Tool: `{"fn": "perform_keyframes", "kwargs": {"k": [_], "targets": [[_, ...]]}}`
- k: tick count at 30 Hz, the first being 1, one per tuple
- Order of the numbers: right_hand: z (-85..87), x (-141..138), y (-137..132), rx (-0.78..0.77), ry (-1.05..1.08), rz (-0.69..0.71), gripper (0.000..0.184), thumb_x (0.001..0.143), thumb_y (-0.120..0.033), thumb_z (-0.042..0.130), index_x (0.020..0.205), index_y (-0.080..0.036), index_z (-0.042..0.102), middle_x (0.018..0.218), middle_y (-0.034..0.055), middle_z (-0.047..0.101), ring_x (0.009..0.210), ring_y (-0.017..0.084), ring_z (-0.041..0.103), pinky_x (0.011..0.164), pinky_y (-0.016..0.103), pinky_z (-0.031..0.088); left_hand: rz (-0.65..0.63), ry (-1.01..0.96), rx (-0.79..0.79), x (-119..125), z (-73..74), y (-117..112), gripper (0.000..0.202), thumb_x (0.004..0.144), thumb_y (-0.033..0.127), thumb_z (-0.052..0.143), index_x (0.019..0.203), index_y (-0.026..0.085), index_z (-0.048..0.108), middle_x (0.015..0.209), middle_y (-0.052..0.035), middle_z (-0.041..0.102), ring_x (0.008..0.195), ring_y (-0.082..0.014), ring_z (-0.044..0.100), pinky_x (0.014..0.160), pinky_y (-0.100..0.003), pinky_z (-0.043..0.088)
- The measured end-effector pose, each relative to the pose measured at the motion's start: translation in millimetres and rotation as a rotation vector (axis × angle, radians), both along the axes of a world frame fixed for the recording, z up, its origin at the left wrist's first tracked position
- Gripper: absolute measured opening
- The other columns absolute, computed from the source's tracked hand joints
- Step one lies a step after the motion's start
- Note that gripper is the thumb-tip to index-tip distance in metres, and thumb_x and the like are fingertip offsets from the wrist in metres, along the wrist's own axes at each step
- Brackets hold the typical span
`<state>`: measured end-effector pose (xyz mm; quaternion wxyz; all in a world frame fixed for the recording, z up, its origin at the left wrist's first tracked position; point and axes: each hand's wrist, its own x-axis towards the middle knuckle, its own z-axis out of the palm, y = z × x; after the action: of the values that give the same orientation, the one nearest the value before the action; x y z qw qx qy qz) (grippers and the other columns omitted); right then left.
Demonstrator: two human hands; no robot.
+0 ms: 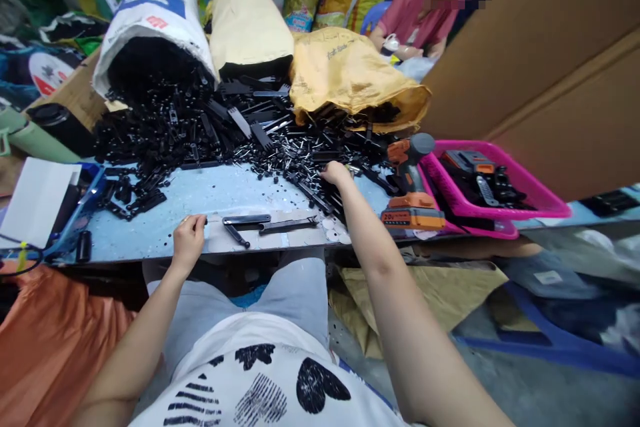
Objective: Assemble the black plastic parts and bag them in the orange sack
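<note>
Near the table's front edge, my left hand (pixel 189 240) is closed in a pinch, with a small dark tip showing at its fingers; I cannot make out what it is. Just right of it, a folded black plastic part (pixel 246 220) and a long black strip-like part (pixel 287 223) lie on a pale board (pixel 225 243). My right hand (pixel 336 173) reaches down to the right end of a heap of small silvery screws (pixel 290 153). Its fingers are bent together, and what they hold, if anything, is hidden.
Black plastic parts (pixel 150 127) spill from a white sack (pixel 155 7), a cream sack (pixel 247 20) and a yellow sack (pixel 350 73). An orange-grey cordless drill (pixel 413 183) stands beside a pink basket (pixel 545 203). Cardboard (pixel 540 67) rises at right; a person (pixel 425 13) sits behind.
</note>
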<state>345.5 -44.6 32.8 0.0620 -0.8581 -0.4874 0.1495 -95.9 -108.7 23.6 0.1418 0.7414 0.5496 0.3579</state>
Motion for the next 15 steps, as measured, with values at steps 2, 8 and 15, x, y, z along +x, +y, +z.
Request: {"fn": "perform_keyframes", "kwargs": {"k": [2,8,15], "targets": [[-0.3,2.8,-4.6,0.022,0.006,0.047,0.020,0.075,-0.022,0.065,0.090,-0.009,0.067,0.092,0.0140,0.068,0.081,0.019,0.061,0.074,0.028,0.045,-0.039,0.025,-0.010,1.5,-1.9,6.0,0.026,0.089,0.028,0.042,0.078,0.018,0.063,0.074,-0.0054,0.064,0.075,-0.0173,0.060,0.074,-0.028,0.045],[10.2,-27.0,-30.2,0.342,0.010,0.205,0.029,0.085,-0.025,0.052,0.108,-0.013,0.064,0.109,0.0139,0.061,0.087,0.016,0.059,0.082,0.028,0.044,-0.162,0.247,-0.012,8.2,-5.7,17.9,0.026,0.093,0.025,0.040,0.086,0.015,0.063,0.082,-0.0085,0.063,0.079,-0.0191,0.060,0.073,-0.029,0.044],[31.1,-128.8,-67.5,0.427,0.387,0.648,0.019,0.081,-0.031,0.057,0.092,-0.022,0.070,0.092,0.0052,0.067,0.076,0.017,0.062,0.073,0.031,0.050,-0.449,0.585,0.034,25.6,10.6,23.1,0.019,0.090,0.016,0.045,0.078,0.012,0.060,0.077,-0.0103,0.058,0.076,-0.0201,0.058,0.071,-0.031,0.046]]}}
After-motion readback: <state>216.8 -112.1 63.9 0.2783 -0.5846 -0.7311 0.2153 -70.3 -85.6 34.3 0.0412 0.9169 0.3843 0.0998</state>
